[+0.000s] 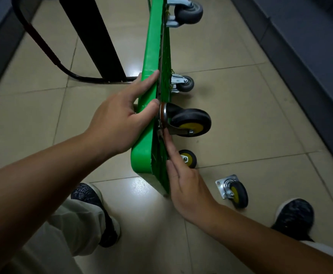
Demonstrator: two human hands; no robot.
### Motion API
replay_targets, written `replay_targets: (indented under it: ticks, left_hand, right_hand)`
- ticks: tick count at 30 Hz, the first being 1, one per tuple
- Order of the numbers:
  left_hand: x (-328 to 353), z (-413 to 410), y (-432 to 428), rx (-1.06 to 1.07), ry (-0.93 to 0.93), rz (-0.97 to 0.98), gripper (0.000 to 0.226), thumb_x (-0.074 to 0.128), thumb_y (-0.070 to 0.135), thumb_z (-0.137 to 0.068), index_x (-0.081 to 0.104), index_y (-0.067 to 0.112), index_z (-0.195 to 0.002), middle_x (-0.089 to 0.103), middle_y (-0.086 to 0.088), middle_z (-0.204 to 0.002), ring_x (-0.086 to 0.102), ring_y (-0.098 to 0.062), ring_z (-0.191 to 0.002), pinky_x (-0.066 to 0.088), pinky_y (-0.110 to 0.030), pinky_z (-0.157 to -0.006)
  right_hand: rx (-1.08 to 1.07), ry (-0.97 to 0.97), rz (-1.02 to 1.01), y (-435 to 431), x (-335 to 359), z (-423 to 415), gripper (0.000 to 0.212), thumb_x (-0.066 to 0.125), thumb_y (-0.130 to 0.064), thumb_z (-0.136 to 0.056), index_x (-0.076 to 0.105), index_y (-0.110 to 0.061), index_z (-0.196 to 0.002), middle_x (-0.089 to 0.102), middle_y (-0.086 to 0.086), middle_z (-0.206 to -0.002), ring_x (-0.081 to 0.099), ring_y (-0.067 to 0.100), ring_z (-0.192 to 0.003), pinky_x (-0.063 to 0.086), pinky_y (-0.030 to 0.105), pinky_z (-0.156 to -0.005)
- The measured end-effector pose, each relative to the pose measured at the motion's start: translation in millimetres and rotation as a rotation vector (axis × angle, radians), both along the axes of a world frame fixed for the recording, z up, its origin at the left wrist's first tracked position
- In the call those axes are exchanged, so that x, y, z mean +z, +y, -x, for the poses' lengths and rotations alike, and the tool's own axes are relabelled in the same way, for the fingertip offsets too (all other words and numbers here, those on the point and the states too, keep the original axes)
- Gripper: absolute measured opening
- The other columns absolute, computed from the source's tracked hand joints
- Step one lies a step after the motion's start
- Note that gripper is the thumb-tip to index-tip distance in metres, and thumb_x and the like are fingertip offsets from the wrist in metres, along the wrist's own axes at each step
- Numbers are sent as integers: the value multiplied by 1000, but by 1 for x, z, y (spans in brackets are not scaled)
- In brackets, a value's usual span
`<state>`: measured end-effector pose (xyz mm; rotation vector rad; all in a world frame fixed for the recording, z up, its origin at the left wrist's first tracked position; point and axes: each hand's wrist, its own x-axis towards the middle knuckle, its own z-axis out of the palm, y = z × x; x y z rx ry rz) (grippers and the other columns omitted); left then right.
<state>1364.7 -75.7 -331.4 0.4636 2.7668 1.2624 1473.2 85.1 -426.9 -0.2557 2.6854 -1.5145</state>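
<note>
A green platform cart stands on its long edge on the tiled floor, its underside facing right. My left hand holds its upper edge, thumb near the plate of a black caster with a yellow hub. My right hand lies with straight fingers against the underside just below that caster's mounting plate. Two grey casters are fixed further along the cart. Another yellow-hub caster shows just behind my right fingers.
A loose caster with a silver mounting plate lies on the floor at the right. The cart's black handle bar curves across the floor at the upper left. My two dark shoes stand on the tiles. A dark wall base runs along the right.
</note>
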Motion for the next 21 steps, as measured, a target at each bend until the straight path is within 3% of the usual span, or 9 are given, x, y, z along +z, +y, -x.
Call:
replay_targets:
  ticks: [4,8,10,12,13,15,16,18,21]
  left_hand:
    - [3,-2,0,-11,-37,-22,63,45,66,-81,32,69,-143,26,31,-160,71,-15,-103,58,-49,-90]
    - [7,-4,1,2,-42,-7,66,45,68,-79,32,68,-143,27,31,-159,71,-13,-96,59,-47,-87]
    - [8,-5,1,-1,-52,-18,66,47,68,-78,33,68,-143,28,31,-159,72,-12,-95,60,-46,-86]
    - [9,-6,0,-5,-68,-29,67,48,69,-77,34,68,-142,28,32,-158,72,-10,-94,60,-46,-85]
    - [10,-6,0,-9,-72,-32,67,49,69,-77,34,67,-143,28,33,-157,72,-10,-95,60,-46,-85]
    - [12,-7,0,-17,-69,-36,67,50,69,-79,34,65,-144,29,36,-153,71,-8,-98,61,-44,-84]
    - [12,-7,1,-21,-68,-39,68,51,69,-80,34,64,-145,29,38,-151,70,-7,-100,61,-43,-85]
    - [13,-7,1,-29,-68,-37,70,56,69,-80,34,63,-146,31,40,-149,67,-4,-106,60,-41,-86]
    - [14,-7,-1,-67,-92,-47,77,69,66,-82,32,59,-149,37,45,-141,61,5,-114,60,-32,-87]
  right_hand:
    - [-15,-35,-16,-5,17,-8,62,28,-35,-108,-8,-73,-142,73,13,-107,67,25,-78,57,41,-77]
    - [17,-50,62,-2,14,-5,61,28,-33,-109,-3,-70,-145,68,6,-126,68,21,-100,56,40,-92]
    - [19,-5,83,6,3,-8,60,30,-33,-109,1,-69,-147,73,-1,-96,67,11,-73,58,32,-76]
    - [-44,97,-20,22,-24,-16,57,33,-37,-107,7,-65,-150,51,-10,-55,48,6,-46,46,20,-53]
    - [-102,74,-85,33,-41,-22,53,31,-43,-105,10,-62,-150,42,-11,-50,41,6,-42,40,21,-48]
    - [-224,-75,-197,59,-85,-34,50,24,-52,-103,23,-55,-152,52,-7,-55,39,6,-42,44,32,-47]
    - [-241,-93,-317,71,-105,-39,49,26,-47,-104,34,-44,-153,59,-3,-58,39,5,-41,45,31,-43]
    - [-105,-176,-544,91,-141,-49,46,49,-21,-98,51,-21,-144,59,0,-53,28,3,-37,39,22,-34]
    - [-56,-143,-739,103,-180,-56,57,81,4,-69,67,-10,-123,35,-9,-43,6,1,-32,7,7,-35]
